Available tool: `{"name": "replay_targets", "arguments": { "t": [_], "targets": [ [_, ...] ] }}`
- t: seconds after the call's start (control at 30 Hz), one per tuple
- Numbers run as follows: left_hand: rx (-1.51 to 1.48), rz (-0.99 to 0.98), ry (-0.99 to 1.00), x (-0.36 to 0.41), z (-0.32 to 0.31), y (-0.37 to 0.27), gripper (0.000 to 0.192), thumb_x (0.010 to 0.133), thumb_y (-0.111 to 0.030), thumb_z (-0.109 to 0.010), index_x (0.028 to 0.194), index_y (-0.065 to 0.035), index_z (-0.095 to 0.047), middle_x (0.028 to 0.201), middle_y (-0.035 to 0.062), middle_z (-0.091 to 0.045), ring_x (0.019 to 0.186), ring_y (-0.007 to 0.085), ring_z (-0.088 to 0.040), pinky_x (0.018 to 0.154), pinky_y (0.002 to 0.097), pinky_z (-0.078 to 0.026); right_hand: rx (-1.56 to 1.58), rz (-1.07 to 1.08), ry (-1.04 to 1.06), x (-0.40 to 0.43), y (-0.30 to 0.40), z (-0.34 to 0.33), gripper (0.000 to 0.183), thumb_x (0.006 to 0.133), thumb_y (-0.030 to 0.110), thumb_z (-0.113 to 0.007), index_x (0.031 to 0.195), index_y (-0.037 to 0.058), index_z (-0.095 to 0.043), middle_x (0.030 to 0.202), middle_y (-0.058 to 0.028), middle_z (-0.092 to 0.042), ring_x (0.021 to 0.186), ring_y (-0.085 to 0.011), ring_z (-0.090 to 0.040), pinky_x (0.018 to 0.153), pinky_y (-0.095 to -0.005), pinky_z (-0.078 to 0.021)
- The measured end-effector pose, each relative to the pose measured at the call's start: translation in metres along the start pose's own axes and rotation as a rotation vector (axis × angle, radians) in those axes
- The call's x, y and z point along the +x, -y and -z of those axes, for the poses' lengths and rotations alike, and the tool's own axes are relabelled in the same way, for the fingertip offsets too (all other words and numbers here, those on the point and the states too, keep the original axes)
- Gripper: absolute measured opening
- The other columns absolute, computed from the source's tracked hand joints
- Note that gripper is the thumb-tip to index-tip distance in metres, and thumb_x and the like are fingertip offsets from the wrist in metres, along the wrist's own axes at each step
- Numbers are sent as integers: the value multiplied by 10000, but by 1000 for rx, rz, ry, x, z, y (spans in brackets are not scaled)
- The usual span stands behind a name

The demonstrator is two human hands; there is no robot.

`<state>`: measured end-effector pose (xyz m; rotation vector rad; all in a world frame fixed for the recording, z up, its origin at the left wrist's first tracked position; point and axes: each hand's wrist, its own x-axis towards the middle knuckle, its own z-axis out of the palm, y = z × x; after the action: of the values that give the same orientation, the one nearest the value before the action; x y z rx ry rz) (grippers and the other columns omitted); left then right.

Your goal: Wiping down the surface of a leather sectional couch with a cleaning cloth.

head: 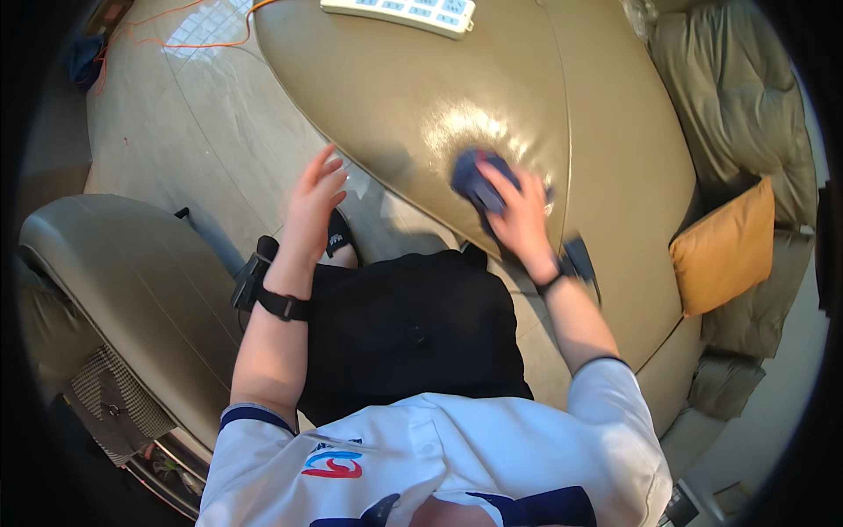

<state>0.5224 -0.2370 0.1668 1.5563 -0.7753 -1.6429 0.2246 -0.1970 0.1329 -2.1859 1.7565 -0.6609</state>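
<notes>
My right hand (523,214) grips a bunched dark blue cloth (484,184) and presses it on the seat of a greenish-tan leather sofa (408,99), beside a bright, shiny patch. The cloth and fingers are slightly blurred. My left hand (313,204) is raised over the tiled floor, left of the sofa's edge, with its fingers apart and nothing in it. Each wrist wears a black strap with a dark device.
A white power strip (408,14) lies on the sofa at the top. An orange cable (197,45) crosses the floor. An orange cushion (724,250) rests at the right. Another leather seat (145,283) stands at the left.
</notes>
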Motion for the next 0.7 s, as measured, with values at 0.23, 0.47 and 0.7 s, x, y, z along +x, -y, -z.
{"name": "replay_targets", "arguments": {
  "t": [0.23,0.47,0.7],
  "targets": [
    [819,-315,281,-18,-23,-17,436,873,-180,-608,1277,-41,-522,1141,173,-598,1074,300,-555,918,346,-434,-24,-3,-3,-19,-1,-3,712,555,28,-734,1216,258,-599,1138,-145,-492,1031,-359,-474,904,-454,-413],
    [862,-430,266,-11,-29,-11,432,871,-210,-612,1258,-37,-531,1111,199,-602,986,311,-579,816,342,-459,-21,-30,-309,205,60,-106,544,650,69,-664,1153,269,-620,1087,-113,-555,930,-358,-518,838,-432,-437],
    [838,-305,218,-14,-21,-4,431,851,-282,-619,1179,-6,-569,961,203,-624,903,360,-608,798,418,-484,31,283,118,70,39,-38,581,625,69,-714,1156,287,-626,1106,-53,-560,887,-306,-525,776,-397,-452]
  ]
}}
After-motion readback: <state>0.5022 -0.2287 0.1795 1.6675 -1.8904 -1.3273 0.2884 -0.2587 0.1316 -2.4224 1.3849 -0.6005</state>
